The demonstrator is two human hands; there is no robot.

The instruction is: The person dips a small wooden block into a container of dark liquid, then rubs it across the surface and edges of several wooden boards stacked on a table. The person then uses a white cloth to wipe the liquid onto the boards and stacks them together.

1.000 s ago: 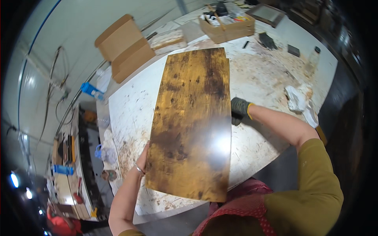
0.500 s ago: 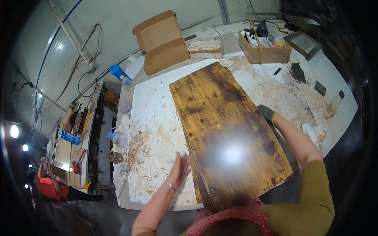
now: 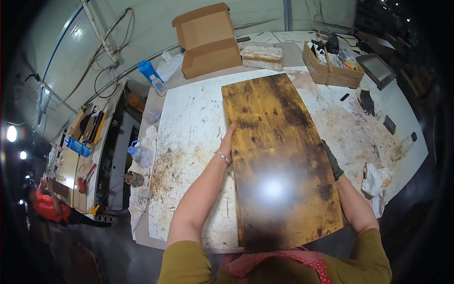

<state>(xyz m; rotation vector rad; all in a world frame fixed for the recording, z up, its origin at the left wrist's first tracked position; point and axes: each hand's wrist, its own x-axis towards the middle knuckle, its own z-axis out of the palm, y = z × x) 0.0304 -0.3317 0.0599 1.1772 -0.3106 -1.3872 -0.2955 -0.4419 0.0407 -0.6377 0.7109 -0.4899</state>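
The bare left hand (image 3: 226, 145), with a silver bracelet (image 3: 222, 157) at its wrist, lies against the left long edge of a glossy, rectangular, yellow-brown wooden board (image 3: 272, 128) with dark mottling; its fingers are mostly hidden, so I cannot tell whether that grip is clamped. The right hand, in a dark grey glove (image 3: 332, 158), is at the opposite long edge, partly covered by the board; its grip cannot be told either. The board is between both hands, over a stained white bench (image 3: 189, 128), its near end close to the red patterned apron (image 3: 302, 255).

Farther out on the right are a dark crumpled glove (image 3: 366, 102), a dark grey rectangular block (image 3: 389, 125), a clear bottle with a dark cap (image 3: 403, 147) and a crumpled white cloth (image 3: 372, 181). Beyond the board's far end stand an open brown cardboard box (image 3: 211, 57) and a filled cardboard carton (image 3: 333, 77).
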